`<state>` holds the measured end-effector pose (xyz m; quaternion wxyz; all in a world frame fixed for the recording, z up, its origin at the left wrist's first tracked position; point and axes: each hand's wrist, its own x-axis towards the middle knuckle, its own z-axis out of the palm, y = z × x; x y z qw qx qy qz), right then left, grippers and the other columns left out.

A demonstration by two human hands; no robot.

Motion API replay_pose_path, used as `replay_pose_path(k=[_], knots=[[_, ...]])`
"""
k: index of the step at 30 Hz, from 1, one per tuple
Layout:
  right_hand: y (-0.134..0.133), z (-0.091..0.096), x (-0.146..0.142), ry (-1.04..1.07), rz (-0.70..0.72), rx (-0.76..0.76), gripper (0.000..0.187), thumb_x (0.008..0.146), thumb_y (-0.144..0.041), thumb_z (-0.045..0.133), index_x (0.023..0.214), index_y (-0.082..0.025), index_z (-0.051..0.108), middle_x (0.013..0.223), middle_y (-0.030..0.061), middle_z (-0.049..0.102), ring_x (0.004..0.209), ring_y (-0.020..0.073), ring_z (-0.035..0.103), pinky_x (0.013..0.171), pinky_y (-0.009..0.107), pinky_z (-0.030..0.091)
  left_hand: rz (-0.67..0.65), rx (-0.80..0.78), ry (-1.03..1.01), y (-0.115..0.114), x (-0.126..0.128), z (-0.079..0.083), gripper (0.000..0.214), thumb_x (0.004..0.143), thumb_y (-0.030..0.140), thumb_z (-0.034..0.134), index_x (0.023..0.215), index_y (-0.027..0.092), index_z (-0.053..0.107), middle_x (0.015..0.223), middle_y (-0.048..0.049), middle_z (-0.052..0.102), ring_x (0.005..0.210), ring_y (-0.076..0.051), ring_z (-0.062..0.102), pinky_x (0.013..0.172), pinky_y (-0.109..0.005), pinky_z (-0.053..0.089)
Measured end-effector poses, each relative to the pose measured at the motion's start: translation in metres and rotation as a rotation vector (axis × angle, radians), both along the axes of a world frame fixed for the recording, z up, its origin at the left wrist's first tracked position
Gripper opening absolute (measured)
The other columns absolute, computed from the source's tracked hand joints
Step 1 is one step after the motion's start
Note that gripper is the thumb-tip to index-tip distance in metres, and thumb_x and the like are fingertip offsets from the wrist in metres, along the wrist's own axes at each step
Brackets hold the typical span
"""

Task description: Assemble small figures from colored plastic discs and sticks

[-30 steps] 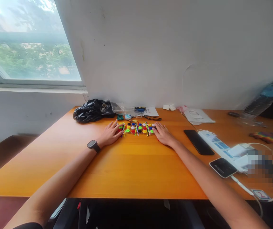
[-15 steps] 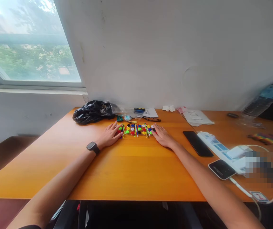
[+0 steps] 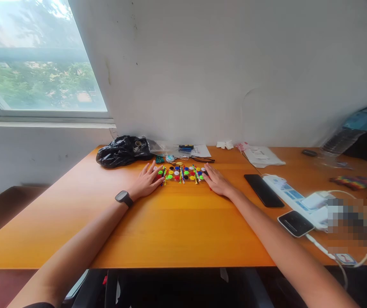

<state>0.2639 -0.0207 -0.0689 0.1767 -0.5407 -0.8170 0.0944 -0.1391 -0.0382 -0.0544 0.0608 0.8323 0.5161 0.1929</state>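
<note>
A cluster of small coloured round pieces and thin coloured sticks [image 3: 182, 173] lies on the orange table [image 3: 177, 222], towards its far side. My left hand [image 3: 147, 181], with a black watch on its wrist, rests flat on the table with fingers spread, its fingertips touching the cluster's left edge. On the other side, my right hand [image 3: 215, 181] also lies flat with fingers stretched out, touching the cluster's right edge. Neither hand holds anything.
A black plastic bag [image 3: 123, 150] sits at the back left. Small packets and papers [image 3: 189, 150] lie by the wall. On the right are a black phone [image 3: 263, 190], a white power strip [image 3: 290, 194], another phone [image 3: 295, 223] and cables. The window is at the left.
Both hands stay flat at the two sides of the cluster. The view has shifted slightly; nothing was picked up or released.
</note>
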Motion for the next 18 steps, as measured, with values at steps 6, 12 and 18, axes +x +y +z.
replay_pose_path(k=[6, 12, 18], knots=[[-0.002, 0.003, -0.002, 0.025, -0.015, -0.020, 0.089, 0.109, -0.078, 0.013, 0.173, -0.019, 0.028, 0.175, 0.0070, 0.020, 0.162, 0.0302, 0.012, 0.135, 0.051, 0.014, -0.030, 0.021, -0.010, 0.003, 0.000, -0.002, 0.069, 0.108, 0.070, 0.033, 0.164, 0.031, 0.041, 0.175, -0.0065, 0.033, 0.167, -0.031, 0.013, 0.134, -0.058, 0.019], [0.002, 0.005, 0.009, 0.129, -0.068, -0.042, 0.092, 0.108, -0.082, 0.012, 0.174, -0.020, 0.027, 0.175, 0.0054, 0.017, 0.162, 0.0290, 0.013, 0.135, 0.050, 0.016, 0.072, 0.052, -0.085, 0.013, -0.018, 0.002, 0.067, 0.111, 0.062, 0.026, 0.164, 0.022, 0.038, 0.173, -0.0103, 0.037, 0.166, -0.030, 0.016, 0.134, -0.055, 0.019], [0.005, 0.002, 0.015, 0.119, -0.121, -0.029, 0.098, 0.105, -0.085, 0.007, 0.171, -0.018, 0.036, 0.173, 0.0077, 0.024, 0.161, 0.0303, 0.018, 0.136, 0.049, 0.016, 0.170, 0.114, -0.223, 0.017, -0.026, 0.003, 0.064, 0.110, 0.059, 0.033, 0.155, 0.017, 0.049, 0.163, -0.0154, 0.049, 0.156, -0.032, 0.036, 0.129, -0.052, 0.032]])
